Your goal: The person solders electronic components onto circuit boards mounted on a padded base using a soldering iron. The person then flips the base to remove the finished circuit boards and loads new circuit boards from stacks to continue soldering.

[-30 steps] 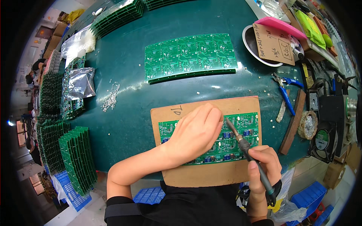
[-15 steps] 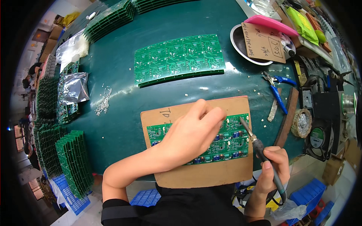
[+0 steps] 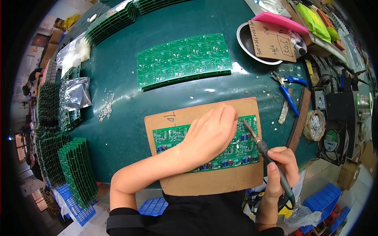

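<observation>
Your left hand point(image 3: 210, 135) lies curled, palm down, on the populated green circuit board panel point(image 3: 240, 147) — fingers pressed together near its upper edge, and whether they pinch anything you cannot tell. That panel sits on one brown cardboard sheet point(image 3: 212, 183) at the near edge of the dark green table point(image 3: 118, 129). Your right hand point(image 3: 279, 169) grips one soldering iron with a dark handle point(image 3: 271, 163) like a pen, its metal tip slanting up and left to the panel's right end, just beside your left fingertips.

Farther back lies one bare green circuit board panel point(image 3: 183, 59), well apart from the cardboard. To the right you have one pair of blue-handled cutters point(image 3: 289, 90), one metal bowl point(image 3: 246, 43) half covered by a cardboard tag point(image 3: 271, 41), and one ring of wire wool point(image 3: 315, 126). On the left — two upright stacks of green boards point(image 3: 67, 165) and one silver foil bag point(image 3: 76, 92), with small metal scraps point(image 3: 106, 110) scattered beside it.
</observation>
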Motion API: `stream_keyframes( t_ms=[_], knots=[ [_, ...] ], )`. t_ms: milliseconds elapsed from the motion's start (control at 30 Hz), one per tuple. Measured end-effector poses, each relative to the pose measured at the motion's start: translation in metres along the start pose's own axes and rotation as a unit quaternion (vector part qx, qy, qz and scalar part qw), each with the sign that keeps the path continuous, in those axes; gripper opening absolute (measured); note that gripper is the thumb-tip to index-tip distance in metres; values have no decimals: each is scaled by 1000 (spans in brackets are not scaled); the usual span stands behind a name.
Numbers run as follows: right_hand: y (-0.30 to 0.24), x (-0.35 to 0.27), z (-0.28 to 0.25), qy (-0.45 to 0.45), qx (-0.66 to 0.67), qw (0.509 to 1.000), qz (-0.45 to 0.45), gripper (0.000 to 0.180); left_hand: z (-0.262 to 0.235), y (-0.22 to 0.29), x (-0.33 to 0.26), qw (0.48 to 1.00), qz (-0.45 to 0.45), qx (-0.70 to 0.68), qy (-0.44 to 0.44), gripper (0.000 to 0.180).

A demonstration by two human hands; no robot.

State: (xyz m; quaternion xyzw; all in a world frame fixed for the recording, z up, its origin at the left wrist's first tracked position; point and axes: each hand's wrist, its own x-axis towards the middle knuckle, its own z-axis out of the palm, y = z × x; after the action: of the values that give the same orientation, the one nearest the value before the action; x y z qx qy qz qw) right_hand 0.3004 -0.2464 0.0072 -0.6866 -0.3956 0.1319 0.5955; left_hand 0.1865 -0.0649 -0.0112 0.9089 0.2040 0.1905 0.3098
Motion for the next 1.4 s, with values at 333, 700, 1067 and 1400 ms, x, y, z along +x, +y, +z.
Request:
stream_keyframes(
  t_ms=[333, 700, 1067, 1400],
  knots=[
    [-3, 1, 0, -5, 0, 1000, 2, 19, 6, 1, 0, 999, -2, 25, 34, 17],
    [0, -12, -15, 84, -49, 995, -2, 23, 4, 4, -2, 993, 64, 57, 78, 14],
    [7, -47, -40, 165, -437, 884, 7, 26, -16, 0, -18, 996, 40, -42, 64, 13],
    [-53, -67, 59, -82, -28, 994, -60, 24, -110, -38, -113, 997, 15, -29, 69, 17]
  ],
)
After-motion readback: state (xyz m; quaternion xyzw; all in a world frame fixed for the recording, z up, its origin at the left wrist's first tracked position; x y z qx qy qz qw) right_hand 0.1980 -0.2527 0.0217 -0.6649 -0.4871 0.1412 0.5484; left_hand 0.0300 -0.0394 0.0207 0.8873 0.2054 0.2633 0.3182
